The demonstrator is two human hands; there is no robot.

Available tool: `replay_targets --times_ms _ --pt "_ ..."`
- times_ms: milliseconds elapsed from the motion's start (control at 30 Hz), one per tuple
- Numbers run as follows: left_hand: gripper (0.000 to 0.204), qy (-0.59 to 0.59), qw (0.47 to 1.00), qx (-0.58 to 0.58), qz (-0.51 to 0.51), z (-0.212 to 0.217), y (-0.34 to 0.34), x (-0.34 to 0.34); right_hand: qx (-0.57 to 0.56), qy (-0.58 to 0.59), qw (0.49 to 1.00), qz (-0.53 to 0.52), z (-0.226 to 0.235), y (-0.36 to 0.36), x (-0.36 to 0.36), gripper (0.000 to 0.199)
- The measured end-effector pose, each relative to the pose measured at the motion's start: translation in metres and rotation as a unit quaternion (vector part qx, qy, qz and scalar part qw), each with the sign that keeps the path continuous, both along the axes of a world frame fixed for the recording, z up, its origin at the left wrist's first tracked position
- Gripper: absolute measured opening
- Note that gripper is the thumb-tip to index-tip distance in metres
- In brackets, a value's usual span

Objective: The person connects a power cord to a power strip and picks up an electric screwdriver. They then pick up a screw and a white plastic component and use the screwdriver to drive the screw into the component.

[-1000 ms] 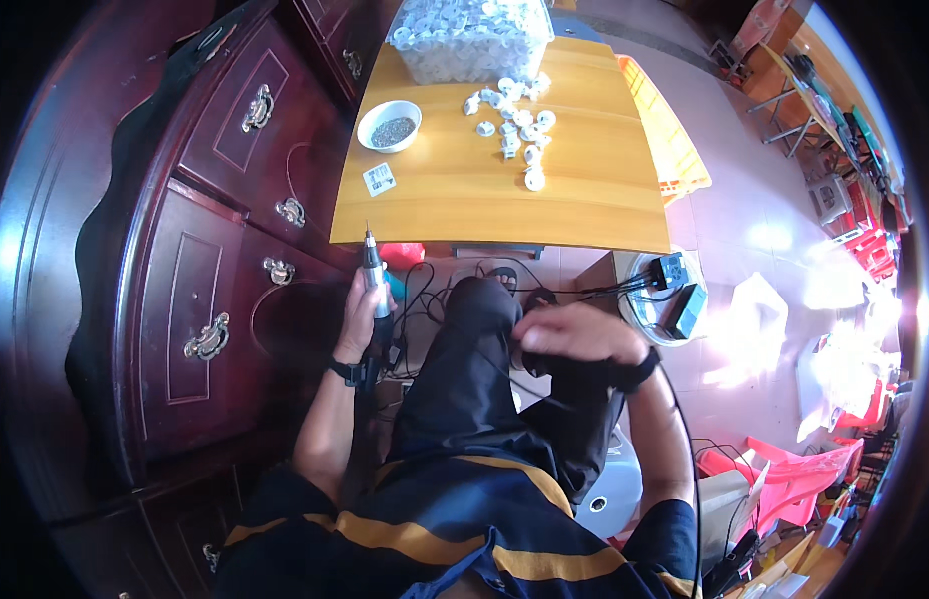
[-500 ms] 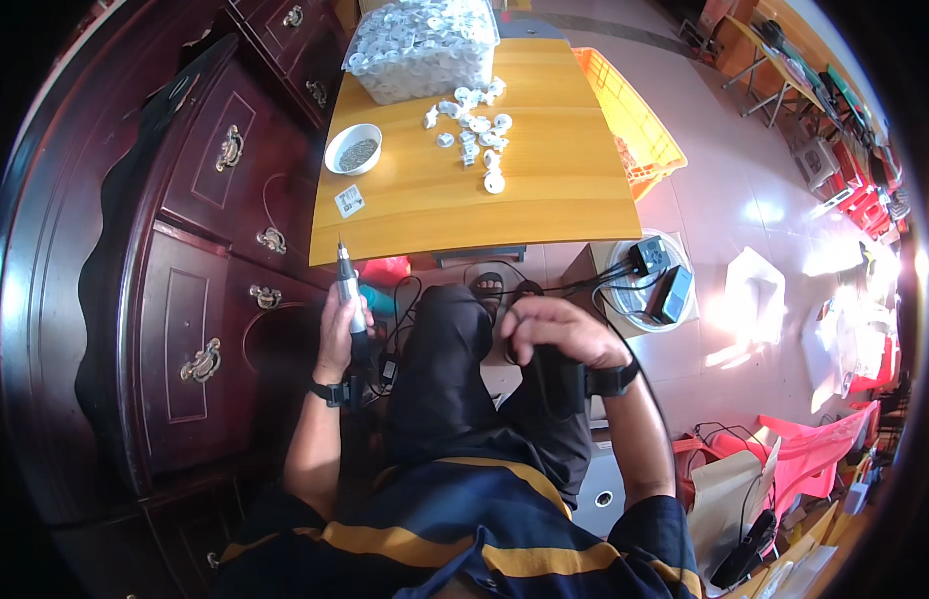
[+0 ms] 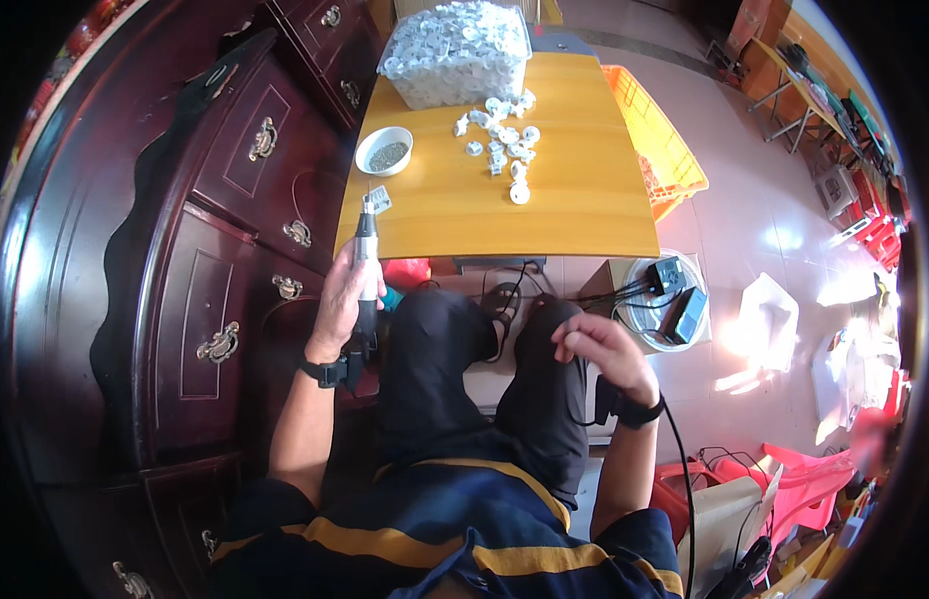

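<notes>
My left hand (image 3: 335, 307) is closed around a silver and black electric screwdriver (image 3: 367, 250). It points up and away, its thin bit in front of a small printed card (image 3: 382, 200) on the wooden table (image 3: 574, 215). Whether the bit touches the card I cannot tell. Over my right knee is my right hand (image 3: 612, 351), its fingers curled inward; anything inside them is hidden. Beyond the card stands a white bowl (image 3: 377, 174) of small grey metal pieces, probably screws. Several small white plastic parts (image 3: 498, 136) lie loosely grouped at the table's middle.
A clear tub (image 3: 447, 92) heaped with white parts stands at the table's far end. Right of the table is a yellow crate (image 3: 674, 140). Black adapters (image 3: 687, 313) and cables sit on a round white lid nearby. Dark wooden drawers (image 3: 235, 200) line the left side.
The view has shifted, so the table sits further right. My left hand has raised the screwdriver toward the card. My right hand's fingers, spread before, are now curled in.
</notes>
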State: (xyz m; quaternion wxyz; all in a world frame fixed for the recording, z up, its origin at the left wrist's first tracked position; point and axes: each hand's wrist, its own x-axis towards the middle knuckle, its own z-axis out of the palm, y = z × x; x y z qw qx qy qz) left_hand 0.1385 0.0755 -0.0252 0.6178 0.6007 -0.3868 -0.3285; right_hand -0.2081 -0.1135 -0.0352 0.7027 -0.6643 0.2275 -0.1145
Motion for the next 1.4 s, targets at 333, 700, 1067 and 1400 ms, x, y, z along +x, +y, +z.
replay_targets --times_ms 333,700,1067,1400 --pt "0.041 0.123 0.981 0.029 -0.145 0.019 -0.009 -0.072 -0.009 -0.142 0.986 -0.085 0.000 0.039 0.089 0.038" --pt "0.047 -0.156 0.983 0.008 -0.097 -0.016 0.004 -0.096 0.273 -0.269 0.917 -0.109 -0.004 0.066 0.138 0.022" --pt "0.038 0.247 0.952 0.105 -0.149 -0.003 0.014 -0.073 0.316 -0.247 0.914 -0.058 -0.002 0.052 0.137 0.031" --pt "0.044 0.159 0.967 0.104 -0.171 -0.005 0.011 -0.072 0.331 -0.230 0.909 -0.104 -0.013 0.049 0.145 0.026"
